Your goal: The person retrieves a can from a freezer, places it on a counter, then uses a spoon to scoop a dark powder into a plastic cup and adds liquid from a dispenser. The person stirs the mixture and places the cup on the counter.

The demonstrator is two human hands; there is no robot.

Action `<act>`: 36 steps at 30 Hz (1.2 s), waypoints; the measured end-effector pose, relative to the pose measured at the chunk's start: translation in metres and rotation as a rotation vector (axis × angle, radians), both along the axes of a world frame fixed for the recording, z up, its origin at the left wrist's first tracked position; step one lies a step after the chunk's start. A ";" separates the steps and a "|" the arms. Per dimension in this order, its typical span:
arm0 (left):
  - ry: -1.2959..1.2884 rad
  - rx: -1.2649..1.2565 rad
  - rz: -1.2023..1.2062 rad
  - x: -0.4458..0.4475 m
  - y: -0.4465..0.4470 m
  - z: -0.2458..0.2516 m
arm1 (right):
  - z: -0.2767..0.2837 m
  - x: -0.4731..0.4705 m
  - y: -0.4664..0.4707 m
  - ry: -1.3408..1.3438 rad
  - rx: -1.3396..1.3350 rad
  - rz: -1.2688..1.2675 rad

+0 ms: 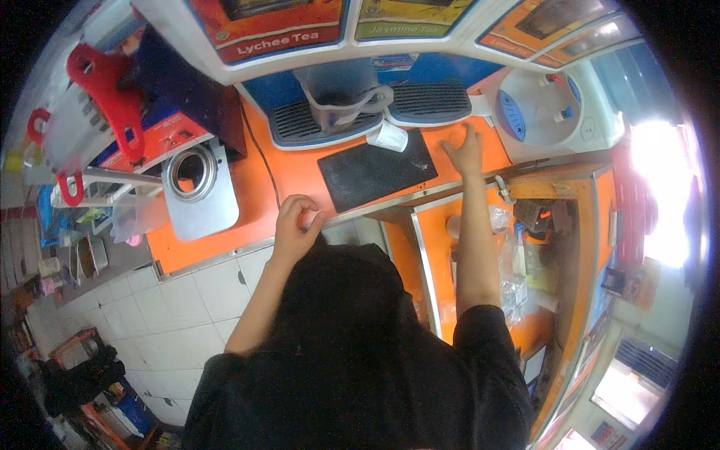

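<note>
My left hand (pixel 298 222) rests at the front edge of the orange counter (pixel 259 225), its fingers curled loosely; whether it holds anything is hidden. My right hand (pixel 466 152) reaches over the counter's right part, fingers apart and nothing between them. Between the hands lies a black rubber mat (pixel 377 171). A white paper slip (pixel 388 137) overlaps its back edge. Behind it, a clear plastic pitcher (pixel 337 101) stands on the left black drip tray (pixel 287 126) of a drink dispenser. The right drip tray (pixel 430 103) is just behind my right hand.
A cup-sealing machine (pixel 194 174) with a round metal ring stands at the left. A water dispenser (pixel 540 112) is at the back right. Below the counter, an open cabinet (pixel 585 242) holds plastic bags (pixel 512 287). A dark cable (pixel 261 152) crosses the counter; shelves stand at lower left.
</note>
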State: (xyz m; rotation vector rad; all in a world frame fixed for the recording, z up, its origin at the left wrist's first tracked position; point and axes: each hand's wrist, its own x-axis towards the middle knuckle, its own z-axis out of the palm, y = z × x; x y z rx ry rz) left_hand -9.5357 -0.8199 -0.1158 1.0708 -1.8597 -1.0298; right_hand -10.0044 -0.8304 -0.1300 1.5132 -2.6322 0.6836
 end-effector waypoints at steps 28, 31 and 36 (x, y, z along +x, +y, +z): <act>-0.078 -0.117 0.632 0.313 -0.011 -0.044 | 0.172 0.535 -0.051 -0.827 -0.011 1.199; -0.087 -0.052 0.514 0.333 -0.028 -0.078 | 0.174 0.600 -0.057 -0.822 0.105 1.214; -0.011 -0.085 0.422 0.360 -0.019 -0.072 | 0.182 0.651 -0.053 -0.646 0.384 1.138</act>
